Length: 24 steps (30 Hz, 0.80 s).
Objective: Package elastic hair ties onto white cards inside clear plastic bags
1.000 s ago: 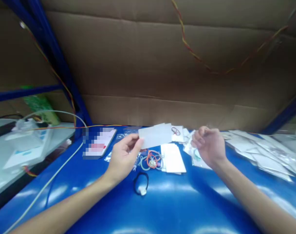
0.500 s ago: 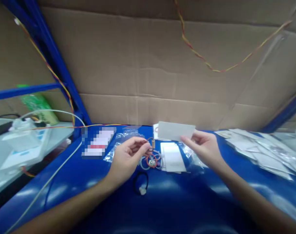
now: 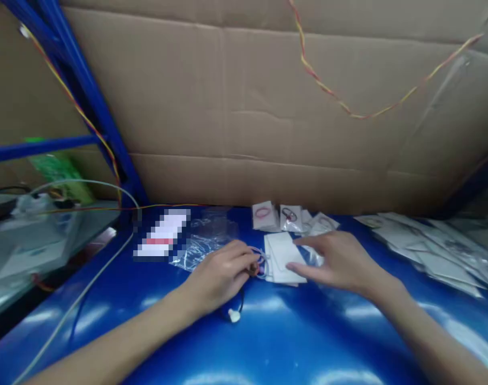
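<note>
My left hand (image 3: 223, 275) is closed and low over a small pile of hair ties. A brown hair tie (image 3: 253, 269) shows at its fingertips, partly hidden. Pale hair ties (image 3: 263, 262) lie just beyond, against a stack of white cards (image 3: 282, 256). My right hand (image 3: 340, 262) is open over the right side of this stack, thumb and forefinger apart, the thumb tip on or just above the top card. A black hair tie with a pale charm (image 3: 234, 315) lies below my left hand, which partly covers it.
Clear plastic bags (image 3: 199, 246) lie left of the cards. Bagged cards with hair ties (image 3: 264, 215) stand at the back, near the cardboard wall (image 3: 244, 117). More bagged cards (image 3: 424, 246) are heaped at right. A pixelated pale item (image 3: 164, 235) and a white cable (image 3: 95, 280) are at left.
My right hand has lowered and let go of the white card, now apparently on the stack. My left hand has moved down to the pile with the brown hair tie.
</note>
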Each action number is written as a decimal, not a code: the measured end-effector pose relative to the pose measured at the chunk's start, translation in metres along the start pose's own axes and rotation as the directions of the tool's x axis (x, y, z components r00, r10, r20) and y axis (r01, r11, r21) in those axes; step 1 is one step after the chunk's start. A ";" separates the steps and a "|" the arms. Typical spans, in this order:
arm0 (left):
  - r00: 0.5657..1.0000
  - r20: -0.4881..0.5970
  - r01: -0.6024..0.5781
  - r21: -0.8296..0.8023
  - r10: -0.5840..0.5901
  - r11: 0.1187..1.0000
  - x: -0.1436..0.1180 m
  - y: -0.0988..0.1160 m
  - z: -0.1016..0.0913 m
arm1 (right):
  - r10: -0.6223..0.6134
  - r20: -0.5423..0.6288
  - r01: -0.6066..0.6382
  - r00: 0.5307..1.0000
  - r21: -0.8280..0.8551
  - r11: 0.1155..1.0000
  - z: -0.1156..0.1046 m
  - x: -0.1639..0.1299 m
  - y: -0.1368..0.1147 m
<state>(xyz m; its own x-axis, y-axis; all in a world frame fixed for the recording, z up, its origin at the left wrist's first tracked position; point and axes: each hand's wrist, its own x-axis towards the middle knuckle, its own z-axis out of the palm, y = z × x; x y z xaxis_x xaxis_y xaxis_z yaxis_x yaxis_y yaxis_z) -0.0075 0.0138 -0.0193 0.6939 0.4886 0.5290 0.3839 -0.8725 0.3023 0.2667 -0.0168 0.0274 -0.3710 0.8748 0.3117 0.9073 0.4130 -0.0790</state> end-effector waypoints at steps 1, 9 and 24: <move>0.999 0.032 0.021 -0.020 -0.020 1.000 0.001 0.002 -0.001 | 0.012 -0.034 -0.009 0.999 0.084 0.996 -0.001 0.000 0.001; 0.984 0.088 0.156 -0.026 -0.153 0.987 0.003 0.017 -0.016 | 0.243 0.031 -0.161 0.970 0.828 0.537 0.015 0.005 -0.004; 0.823 -0.279 0.409 -0.316 -0.495 0.856 0.007 -0.001 -0.020 | 0.266 0.058 -0.107 0.962 0.978 0.177 0.039 0.007 -0.026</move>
<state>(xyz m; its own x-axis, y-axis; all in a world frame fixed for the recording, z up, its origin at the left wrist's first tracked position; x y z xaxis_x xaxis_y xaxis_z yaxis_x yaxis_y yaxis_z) -0.0151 0.0186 0.0004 0.2104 0.8360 0.5069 0.4199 -0.5455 0.7253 0.2327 -0.0119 -0.0053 -0.1275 0.9661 0.2244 0.0072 0.2271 -0.9738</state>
